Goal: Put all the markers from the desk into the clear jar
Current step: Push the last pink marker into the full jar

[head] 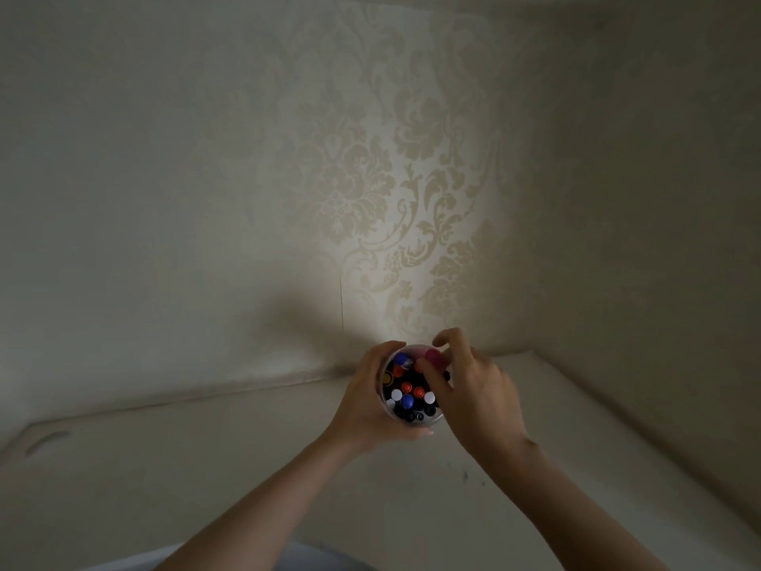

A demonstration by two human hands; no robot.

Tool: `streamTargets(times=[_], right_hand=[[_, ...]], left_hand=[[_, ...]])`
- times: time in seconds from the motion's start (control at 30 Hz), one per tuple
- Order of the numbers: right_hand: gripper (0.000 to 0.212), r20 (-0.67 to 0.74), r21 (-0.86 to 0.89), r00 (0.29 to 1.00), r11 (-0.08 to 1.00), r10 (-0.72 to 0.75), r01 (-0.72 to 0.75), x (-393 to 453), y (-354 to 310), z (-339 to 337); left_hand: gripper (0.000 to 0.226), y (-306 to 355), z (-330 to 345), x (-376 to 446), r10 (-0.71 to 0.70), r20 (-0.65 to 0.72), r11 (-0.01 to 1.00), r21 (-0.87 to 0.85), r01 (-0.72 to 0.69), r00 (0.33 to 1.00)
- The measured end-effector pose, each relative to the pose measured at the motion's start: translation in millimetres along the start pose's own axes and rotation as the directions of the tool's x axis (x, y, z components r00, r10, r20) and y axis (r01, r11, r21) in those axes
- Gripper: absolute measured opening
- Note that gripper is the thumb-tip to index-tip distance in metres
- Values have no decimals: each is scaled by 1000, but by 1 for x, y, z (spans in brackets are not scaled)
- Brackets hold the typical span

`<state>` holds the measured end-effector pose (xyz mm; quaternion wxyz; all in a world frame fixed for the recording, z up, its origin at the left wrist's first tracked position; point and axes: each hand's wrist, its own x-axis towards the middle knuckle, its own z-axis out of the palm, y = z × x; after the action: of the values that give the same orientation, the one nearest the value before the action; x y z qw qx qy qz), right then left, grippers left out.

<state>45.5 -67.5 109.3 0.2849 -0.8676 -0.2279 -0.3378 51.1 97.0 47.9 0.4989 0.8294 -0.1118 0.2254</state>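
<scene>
While both bare arms reach in from the near edge, one clear jar (413, 385) sits between two hands, far along the pale desk (206, 467) and close to where it meets the patterned wall (370, 179). Its mouth faces the camera and is packed with markers (407, 399) standing on end, so only their caps show: two blue, about three red or orange, three white, one yellowish at the left rim, one pink at the far rim, and a cluster of black ones near the front that run together too much to count. No other marker can be seen lying on the desk surface. Wrapped round the jar's left side and underside, the left hand (362, 410) grips it, thumb curled over the far-left rim and fingertips showing beneath the near edge; whether the jar rests on the desk or is lifted off it cannot be told. Over the right half of the opening, the right hand (473, 397) hovers with its fingers (432, 379) bent down onto the marker tops beside the pink cap, index raised and curled above the far rim; it seems to pinch nothing, though its palm hides the jar's right wall and any markers there. Dim light blurs the jar's clear sides.
</scene>
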Motion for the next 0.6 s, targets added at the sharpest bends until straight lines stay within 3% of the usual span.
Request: streamTargets(times=[0.2,0.33,0.4,0.5,0.53,0.6], right_hand=[[3,-88,-206,995,978,-44,25,5,5,22],[19,-5,-271,998,961,-57,54,-1,2,22],[26,39,-155,999,987,36,-29,-3,4,10],[28,31,223,979,954,200,-202,-7,25,-10],[29,86,311,967,915,240,-255,-10,36,-15],[41,327,445,895,786,304,-430,-20,56,-20]], left_hand=[[103,0,3,-1,-9,26,999,-46,10,1000],[100,0,-3,0,-41,25,993,-114,43,999],[99,1,-7,3,-70,5,984,-163,69,998],[97,10,-12,11,-152,-36,957,-256,137,988],[96,16,-13,14,-185,-26,948,-268,171,982],[99,28,-13,20,-251,46,931,-263,254,967]])
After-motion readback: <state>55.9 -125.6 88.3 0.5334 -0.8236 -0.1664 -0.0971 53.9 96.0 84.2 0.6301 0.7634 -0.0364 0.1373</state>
